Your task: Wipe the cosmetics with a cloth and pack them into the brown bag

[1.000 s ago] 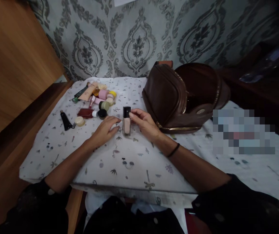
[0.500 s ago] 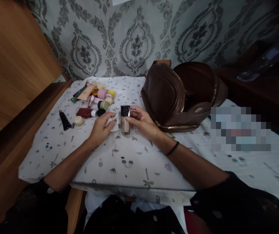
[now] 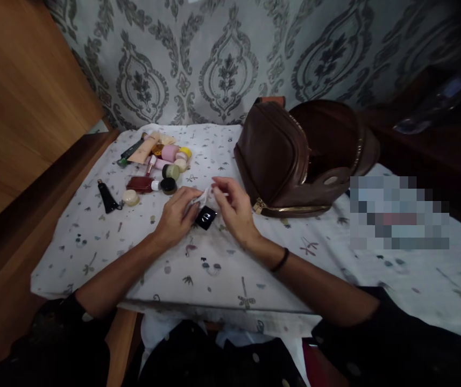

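Between the hands, a glossy black cap (image 3: pixel 206 217)

Just beyond it, the left hand (image 3: pixel 177 216) pinches white tissue (image 3: pixel 205 198); whether the right hand (image 3: pixel 235 208) grips too, I cannot tell. Left of the grip lies a red bottle (image 3: pixel 140 185); right, a brown zippered bag (image 3: pixel 272 156).

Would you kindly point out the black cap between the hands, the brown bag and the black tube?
Black cap (image 3: pixel 206 217): head view, on its logo-marked face.
Brown bag (image 3: pixel 270 153): head view, on its leather side.
Black tube (image 3: pixel 108 198): head view, mid-body.

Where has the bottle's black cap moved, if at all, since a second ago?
Yes: the black cap has tipped and moved toward the camera, judged against the brown bag.
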Demonstrator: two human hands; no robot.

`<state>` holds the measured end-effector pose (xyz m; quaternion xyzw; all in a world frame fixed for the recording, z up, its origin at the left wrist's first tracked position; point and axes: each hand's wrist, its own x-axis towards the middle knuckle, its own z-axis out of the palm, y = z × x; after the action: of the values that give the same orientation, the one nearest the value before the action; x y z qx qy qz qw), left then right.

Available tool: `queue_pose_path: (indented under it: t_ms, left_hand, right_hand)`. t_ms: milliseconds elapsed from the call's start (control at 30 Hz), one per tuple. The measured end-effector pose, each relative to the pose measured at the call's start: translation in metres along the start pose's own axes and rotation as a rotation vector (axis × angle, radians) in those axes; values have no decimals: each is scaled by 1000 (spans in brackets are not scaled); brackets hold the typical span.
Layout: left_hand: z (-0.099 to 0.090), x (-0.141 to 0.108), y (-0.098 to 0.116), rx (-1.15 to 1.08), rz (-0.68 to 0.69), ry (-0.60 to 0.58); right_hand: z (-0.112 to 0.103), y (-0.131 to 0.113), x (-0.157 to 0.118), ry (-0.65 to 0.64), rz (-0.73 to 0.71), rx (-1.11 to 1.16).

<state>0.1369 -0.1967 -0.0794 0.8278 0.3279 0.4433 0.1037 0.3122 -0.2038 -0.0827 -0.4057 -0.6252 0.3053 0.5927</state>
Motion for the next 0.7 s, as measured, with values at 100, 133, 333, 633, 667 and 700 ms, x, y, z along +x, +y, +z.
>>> queue_pose_path:
  t_ms: [100, 133, 333, 633, 667, 700]
  left_hand:
    - [4, -3, -4, -10, -87, -17]
    - [5, -4, -6, -20, -102, -35]
    - [6, -4, -17, -2, -195, -113]
    - [-3, 3, -17, -70, -304, 11]
    - [-4, 4, -16, -78, -306, 38]
    - [-5, 4, -15, -86, -304, 62]
  right_hand:
    - [0, -19, -18, -33, -417, -197]
    - [0, -22, -23, -168, -559, -243]
    - [0, -6, -24, -483, -607, -369]
    - [-3, -9, -5, -108, 101, 134]
    - [-1, -6, -3, -88, 160, 224]
    - [0, -3, -2, -77, 206, 301]
